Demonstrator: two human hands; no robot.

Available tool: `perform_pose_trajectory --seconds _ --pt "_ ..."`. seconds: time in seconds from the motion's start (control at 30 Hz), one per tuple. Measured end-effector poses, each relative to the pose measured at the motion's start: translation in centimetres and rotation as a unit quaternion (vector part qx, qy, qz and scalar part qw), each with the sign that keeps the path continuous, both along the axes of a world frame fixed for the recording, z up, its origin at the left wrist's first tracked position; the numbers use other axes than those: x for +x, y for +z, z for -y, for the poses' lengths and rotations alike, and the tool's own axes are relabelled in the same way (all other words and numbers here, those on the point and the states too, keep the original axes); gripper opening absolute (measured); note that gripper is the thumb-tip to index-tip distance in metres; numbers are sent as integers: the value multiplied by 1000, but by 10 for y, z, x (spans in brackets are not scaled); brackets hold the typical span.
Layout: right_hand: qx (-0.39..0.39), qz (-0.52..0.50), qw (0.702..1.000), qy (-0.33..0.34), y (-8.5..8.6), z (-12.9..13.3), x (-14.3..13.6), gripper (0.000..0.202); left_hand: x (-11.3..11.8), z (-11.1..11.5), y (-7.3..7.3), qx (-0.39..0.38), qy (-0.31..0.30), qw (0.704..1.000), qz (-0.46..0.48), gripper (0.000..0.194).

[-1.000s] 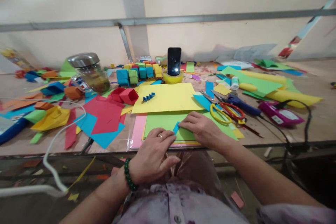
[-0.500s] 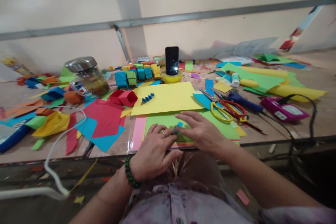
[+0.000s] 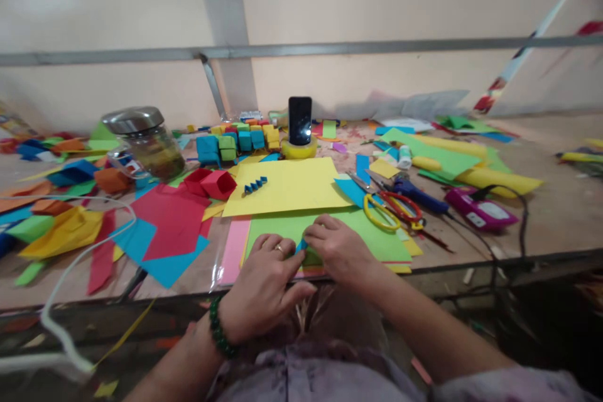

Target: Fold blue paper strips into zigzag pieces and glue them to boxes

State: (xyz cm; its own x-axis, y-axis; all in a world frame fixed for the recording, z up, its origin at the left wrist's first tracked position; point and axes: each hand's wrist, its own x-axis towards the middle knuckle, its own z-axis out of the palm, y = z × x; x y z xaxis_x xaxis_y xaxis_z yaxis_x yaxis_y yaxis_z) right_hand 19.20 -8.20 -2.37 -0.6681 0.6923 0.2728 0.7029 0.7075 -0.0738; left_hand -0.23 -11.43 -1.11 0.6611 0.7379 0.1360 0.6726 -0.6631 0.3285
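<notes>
A small blue paper strip [image 3: 301, 245] lies on the green paper sheet [image 3: 377, 240], on top of a stack of coloured paper. My left hand [image 3: 266, 267] rests flat on the stack, its index fingertip touching the strip's near end. From the other side, the bent fingers of my right hand [image 3: 338, 250] close on the strip and hide part of it. Just beyond the hands is a yellow sheet [image 3: 292, 183], carrying a blue zigzag-folded strip [image 3: 255, 186].
Scissors [image 3: 381, 210] and a blue glue gun [image 3: 419, 193] lie on the right near a purple box [image 3: 480, 208]. At the back a phone [image 3: 300, 120] stands in a yellow roll. Folded paper cubes [image 3: 228, 147], a glass jar [image 3: 157, 154] and a white cable [image 3: 61, 301] are leftward.
My right hand's fingers have drawn together and come down onto the blue strip, which now stands more upright and slanted. My left hand stays beside it. The view has shifted slightly.
</notes>
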Motion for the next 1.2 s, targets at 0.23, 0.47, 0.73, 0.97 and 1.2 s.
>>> perform_pose_trajectory --seconds 0.23,0.47,0.73,0.97,1.2 --pt "12 -117 993 -27 -14 -5 11 25 -8 14 -8 18 3 999 31 44" --pt "51 -61 994 -72 -5 13 -9 25 -13 15 -12 15 3 997 72 37" --pt "39 -93 993 -59 -18 22 5 29 -21 11 -20 74 -27 996 32 39" --pt "63 -34 993 -97 -12 8 9 19 -8 13 -6 40 5 999 27 30" --pt "85 -204 951 -217 -2 30 28 20 -7 13 -14 48 87 993 60 23"
